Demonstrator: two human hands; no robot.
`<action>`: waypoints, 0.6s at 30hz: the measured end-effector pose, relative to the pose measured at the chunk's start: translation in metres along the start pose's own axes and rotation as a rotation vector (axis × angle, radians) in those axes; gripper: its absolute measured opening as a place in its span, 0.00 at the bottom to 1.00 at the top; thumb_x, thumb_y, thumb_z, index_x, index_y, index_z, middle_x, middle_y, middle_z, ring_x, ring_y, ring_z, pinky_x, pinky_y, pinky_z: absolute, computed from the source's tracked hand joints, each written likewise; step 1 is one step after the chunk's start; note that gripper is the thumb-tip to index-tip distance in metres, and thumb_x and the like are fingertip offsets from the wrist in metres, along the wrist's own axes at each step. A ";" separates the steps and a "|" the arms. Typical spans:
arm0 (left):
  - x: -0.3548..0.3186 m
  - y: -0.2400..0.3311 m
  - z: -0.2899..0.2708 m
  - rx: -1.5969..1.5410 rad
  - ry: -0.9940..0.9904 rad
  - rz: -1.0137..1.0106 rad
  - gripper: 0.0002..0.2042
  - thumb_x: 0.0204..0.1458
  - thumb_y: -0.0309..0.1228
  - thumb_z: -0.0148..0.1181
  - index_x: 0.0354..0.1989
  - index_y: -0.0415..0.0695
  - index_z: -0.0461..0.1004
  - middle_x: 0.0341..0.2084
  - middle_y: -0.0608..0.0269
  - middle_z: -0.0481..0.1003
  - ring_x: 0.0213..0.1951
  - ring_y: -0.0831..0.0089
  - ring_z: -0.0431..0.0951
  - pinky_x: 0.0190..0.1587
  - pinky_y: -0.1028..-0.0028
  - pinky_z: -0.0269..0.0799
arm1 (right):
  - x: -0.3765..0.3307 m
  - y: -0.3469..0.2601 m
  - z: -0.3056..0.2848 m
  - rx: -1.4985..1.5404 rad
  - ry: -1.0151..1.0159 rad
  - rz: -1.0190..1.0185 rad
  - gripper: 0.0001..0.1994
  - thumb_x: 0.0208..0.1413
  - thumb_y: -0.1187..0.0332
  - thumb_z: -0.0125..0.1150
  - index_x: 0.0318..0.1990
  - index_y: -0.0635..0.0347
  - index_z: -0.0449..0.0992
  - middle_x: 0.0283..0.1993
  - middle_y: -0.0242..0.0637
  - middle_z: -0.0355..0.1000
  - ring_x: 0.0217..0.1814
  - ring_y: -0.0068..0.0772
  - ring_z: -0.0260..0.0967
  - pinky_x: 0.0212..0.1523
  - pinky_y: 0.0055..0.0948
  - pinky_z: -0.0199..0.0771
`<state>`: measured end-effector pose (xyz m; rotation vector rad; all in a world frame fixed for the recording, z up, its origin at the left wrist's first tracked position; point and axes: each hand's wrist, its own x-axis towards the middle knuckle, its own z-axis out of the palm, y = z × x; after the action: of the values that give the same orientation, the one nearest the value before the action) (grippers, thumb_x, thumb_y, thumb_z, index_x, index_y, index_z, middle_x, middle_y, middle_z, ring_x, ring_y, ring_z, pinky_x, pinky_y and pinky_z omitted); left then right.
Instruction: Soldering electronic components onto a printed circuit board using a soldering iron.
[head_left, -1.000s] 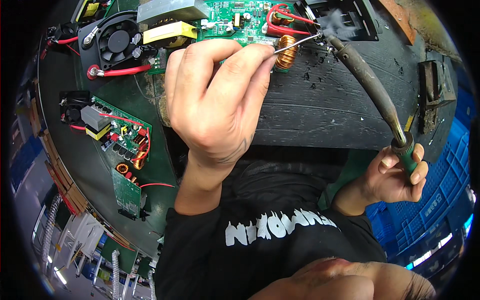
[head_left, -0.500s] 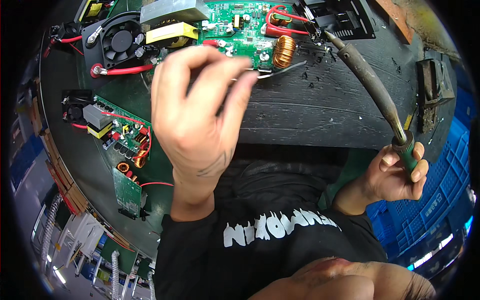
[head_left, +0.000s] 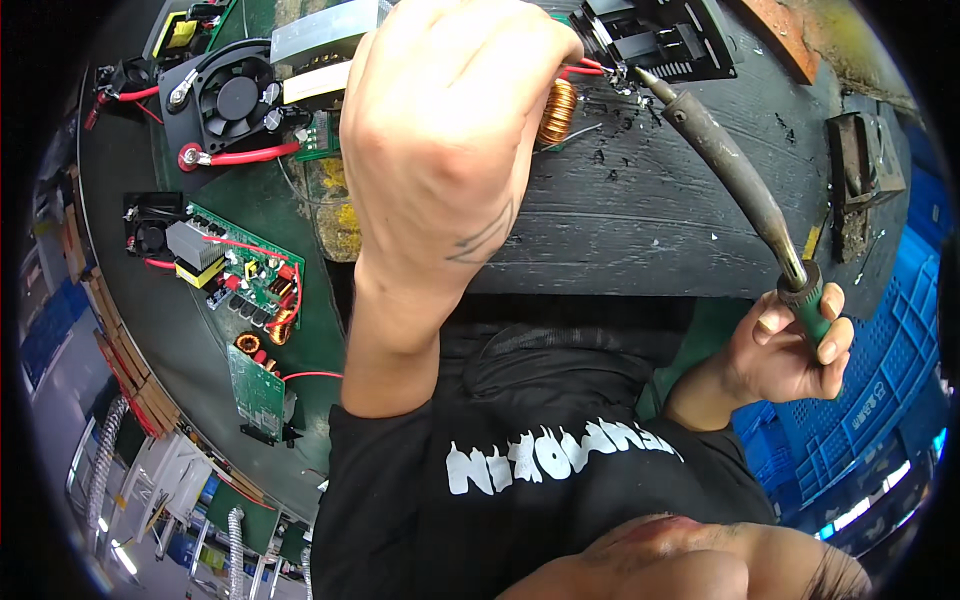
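Note:
My right hand (head_left: 795, 345) is closed around the green handle of a soldering iron (head_left: 735, 170). The iron's tip rests against the end of the red wires (head_left: 590, 68), beside a black panel with a socket (head_left: 675, 40). My left hand (head_left: 445, 120) reaches over the large green circuit board, its fingers bent and closed at the red wires; the fingertips are partly hidden. Most of that board lies under this hand. A copper coil (head_left: 557, 112) shows beside the fingers, and a thin solder wire (head_left: 575, 137) lies on the bench just below it.
A black fan (head_left: 238, 98) with a red cable (head_left: 250, 142) sits left of the board. Further left lie a smaller circuit board assembly (head_left: 240, 262) and a green board (head_left: 257, 388). An iron stand (head_left: 858, 170) stands at the right, near blue crates (head_left: 850, 420).
My left hand has moved up and right from the solder wire to the red wires, leaving the solder on the bench. The right hand and iron have shifted slightly left.

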<state>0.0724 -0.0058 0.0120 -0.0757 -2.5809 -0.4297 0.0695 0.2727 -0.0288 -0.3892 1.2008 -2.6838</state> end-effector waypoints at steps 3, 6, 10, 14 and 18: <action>0.001 -0.001 0.006 -0.005 0.007 -0.004 0.09 0.37 0.19 0.62 0.30 0.39 0.75 0.26 0.58 0.75 0.30 0.66 0.74 0.34 0.73 0.68 | 0.001 0.000 0.000 -0.026 0.009 0.002 0.14 0.54 0.58 0.46 0.26 0.55 0.72 0.49 0.42 0.66 0.29 0.47 0.74 0.32 0.28 0.74; 0.000 -0.002 0.009 -0.022 0.015 -0.009 0.09 0.37 0.18 0.61 0.30 0.38 0.75 0.26 0.58 0.74 0.30 0.67 0.74 0.34 0.74 0.68 | 0.001 0.000 0.000 -0.029 0.022 0.008 0.13 0.54 0.58 0.46 0.26 0.55 0.72 0.49 0.42 0.66 0.29 0.46 0.74 0.35 0.30 0.74; -0.001 -0.003 0.012 -0.054 0.033 -0.031 0.08 0.39 0.18 0.60 0.30 0.38 0.74 0.26 0.58 0.74 0.29 0.68 0.73 0.34 0.75 0.68 | 0.001 0.001 -0.002 -0.030 0.020 0.005 0.13 0.54 0.57 0.46 0.26 0.54 0.72 0.49 0.42 0.66 0.28 0.46 0.74 0.36 0.29 0.74; 0.002 -0.004 0.021 -0.136 0.072 -0.092 0.07 0.40 0.17 0.59 0.30 0.37 0.74 0.26 0.58 0.74 0.29 0.69 0.73 0.34 0.76 0.68 | 0.000 0.001 -0.003 -0.023 0.034 -0.008 0.13 0.53 0.57 0.47 0.25 0.54 0.72 0.49 0.42 0.66 0.27 0.46 0.74 0.36 0.28 0.73; -0.002 -0.003 0.025 -0.346 0.147 -0.297 0.06 0.41 0.16 0.58 0.29 0.36 0.73 0.25 0.58 0.73 0.29 0.70 0.73 0.34 0.76 0.68 | 0.001 0.000 -0.004 -0.041 0.029 -0.019 0.13 0.53 0.57 0.48 0.25 0.54 0.72 0.49 0.42 0.66 0.26 0.45 0.74 0.36 0.27 0.72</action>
<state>0.0615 -0.0003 -0.0096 0.2137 -2.3528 -0.9519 0.0679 0.2750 -0.0313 -0.3714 1.2684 -2.6933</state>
